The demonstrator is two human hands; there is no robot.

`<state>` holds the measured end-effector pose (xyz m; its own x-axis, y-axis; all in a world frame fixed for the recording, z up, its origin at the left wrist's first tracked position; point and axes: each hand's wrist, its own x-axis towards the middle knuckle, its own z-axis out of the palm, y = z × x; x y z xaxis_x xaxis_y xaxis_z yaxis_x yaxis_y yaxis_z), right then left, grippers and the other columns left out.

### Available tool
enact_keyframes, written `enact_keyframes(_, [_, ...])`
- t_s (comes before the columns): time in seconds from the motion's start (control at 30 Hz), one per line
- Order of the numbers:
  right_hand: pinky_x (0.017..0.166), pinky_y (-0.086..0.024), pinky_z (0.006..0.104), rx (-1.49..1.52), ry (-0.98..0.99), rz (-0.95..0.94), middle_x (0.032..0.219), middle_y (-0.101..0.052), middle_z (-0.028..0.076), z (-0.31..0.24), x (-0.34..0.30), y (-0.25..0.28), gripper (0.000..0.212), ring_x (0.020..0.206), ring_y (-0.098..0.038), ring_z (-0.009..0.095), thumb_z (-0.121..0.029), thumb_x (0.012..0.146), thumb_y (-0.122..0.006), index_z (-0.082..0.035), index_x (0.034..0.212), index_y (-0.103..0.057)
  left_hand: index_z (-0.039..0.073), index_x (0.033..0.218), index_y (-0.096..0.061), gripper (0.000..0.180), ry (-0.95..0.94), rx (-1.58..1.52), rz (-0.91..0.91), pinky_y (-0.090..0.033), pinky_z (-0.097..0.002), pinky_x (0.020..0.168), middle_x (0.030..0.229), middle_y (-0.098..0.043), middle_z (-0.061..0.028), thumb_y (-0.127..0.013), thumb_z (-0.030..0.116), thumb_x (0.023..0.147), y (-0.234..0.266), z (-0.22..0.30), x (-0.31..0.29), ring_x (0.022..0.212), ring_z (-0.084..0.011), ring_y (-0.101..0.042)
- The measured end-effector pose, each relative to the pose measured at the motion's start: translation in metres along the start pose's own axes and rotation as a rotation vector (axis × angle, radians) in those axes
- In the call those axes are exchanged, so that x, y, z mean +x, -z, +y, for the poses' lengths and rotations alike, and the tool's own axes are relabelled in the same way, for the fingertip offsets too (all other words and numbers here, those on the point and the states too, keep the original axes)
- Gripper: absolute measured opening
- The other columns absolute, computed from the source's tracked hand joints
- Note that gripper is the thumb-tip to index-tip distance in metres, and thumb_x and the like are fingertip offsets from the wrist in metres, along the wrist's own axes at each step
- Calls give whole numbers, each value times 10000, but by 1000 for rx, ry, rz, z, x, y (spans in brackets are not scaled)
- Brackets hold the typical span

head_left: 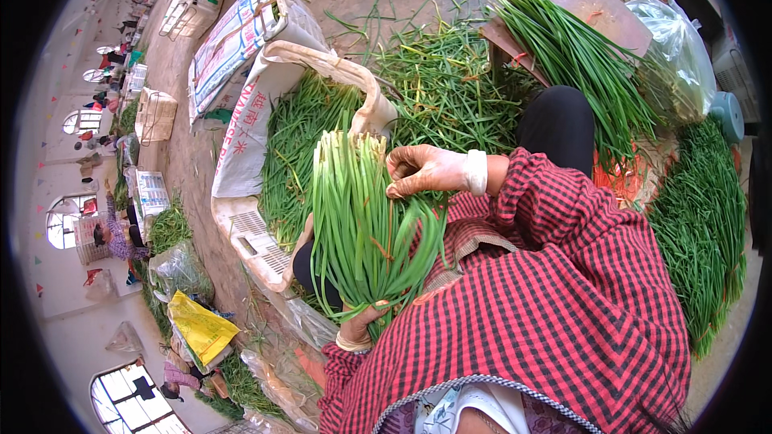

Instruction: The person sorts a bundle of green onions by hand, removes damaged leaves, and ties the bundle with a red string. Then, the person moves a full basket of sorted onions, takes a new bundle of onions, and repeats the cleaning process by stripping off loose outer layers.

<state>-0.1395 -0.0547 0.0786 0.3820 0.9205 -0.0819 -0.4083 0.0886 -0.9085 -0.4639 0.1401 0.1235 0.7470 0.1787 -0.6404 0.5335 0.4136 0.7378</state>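
Observation:
A thick bunch of garlic chives (366, 225) stands upright in front of me, its pale cut ends at the top and green leaves hanging down. My left hand (363, 323) wraps round the leafy lower end, with some fingers hidden by the leaves. At the upper right side of the bunch, my right hand (426, 170) is closed in a pinch, thumb against fingertips; whatever lies between them is too small to tell. Loose chives (281, 169) fill a white plastic basket (249, 233) just left of the bunch.
A bundle of chives (563, 56) lies across a low board (599, 4). More bundles (700, 233) line the right, near a clear plastic bag (675, 48). Scattered leaves (446, 88) cover the floor ahead. A covered crate (241, 40) stands front left; other people (121, 229) sit farther left.

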Motion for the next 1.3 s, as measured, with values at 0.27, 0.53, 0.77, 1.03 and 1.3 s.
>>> enact_keyframes(0.27, [783, -528, 312, -143, -24, 145, 910, -703, 75, 22, 8, 9, 383, 842, -645, 165, -133, 756, -775, 3, 1093, -653, -20, 1235, -548, 550, -176, 349, 139, -552, -353, 807, 1033, -700, -90, -824, 75, 770, -21, 10, 11, 925, -211, -687])
enact_keyframes(0.53, [856, -521, 331, -191, -136, 142, 1045, -721, 105, 26, -4, 11, 454, 925, -661, 187, -178, 773, -736, -6, 1186, -658, -38, 1171, -558, 490, -193, 513, 116, -550, -331, 827, 1076, -706, -124, -823, 72, 774, -55, 43, 7, 892, -197, -693])
enact_keyframes(0.77, [929, -495, 327, -261, -171, 350, 1092, -723, 152, 39, 8, 10, 460, 1003, -667, 217, -269, 856, -704, 18, 1210, -644, -30, 1103, -604, 391, -195, 421, 180, -548, -319, 808, 978, -717, -90, -807, 48, 778, -68, 44, 12, 859, -177, -689])
enact_keyframes(1.03, [917, -503, 345, -402, -153, 195, 1075, -720, 176, 37, 5, 20, 417, 987, -671, 265, -229, 833, -679, -1, 1183, -666, -21, 1085, -659, 362, -10, 233, 110, -548, -284, 760, 965, -723, -82, -800, 26, 755, -54, 47, 11, 800, -145, -680])
enact_keyframes(1.3, [850, -533, 382, -370, -137, 844, 1003, -738, 156, 14, 1, 123, 346, 919, -700, 277, -225, 850, -634, -33, 1129, -705, -59, 1189, -587, 343, 364, -255, -179, -524, -284, 683, 929, -676, -103, -649, 72, 877, -21, 49, -14, 770, -162, -632])
